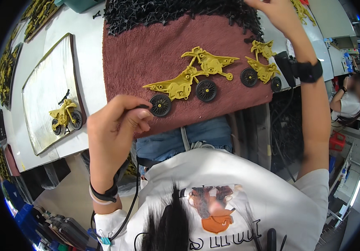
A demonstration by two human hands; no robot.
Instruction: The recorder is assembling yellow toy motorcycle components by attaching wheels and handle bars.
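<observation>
My left hand [121,119] is closed in a pinch at the near left edge of a maroon towel [134,62], with a small black plastic part [143,106] between thumb and finger. Just beside those fingertips is a black spoked wheel [160,105] on a yellow toy motorcycle body half [175,85]. A joined yellow half [213,62] lies to its upper right, with another black wheel [206,90] below. My right hand [274,14] reaches to the far right end of a heap of small black parts [180,12]; the top edge of the view cuts off its fingers.
More yellow motorcycle halves [265,69] with black wheels lie at the towel's right, beside a black device [286,69]. Left, a finished-looking toy motorcycle [66,113] stands on a whitish board [48,92]. Trays of yellow parts [9,75] line the far left. A person [353,94] sits at right.
</observation>
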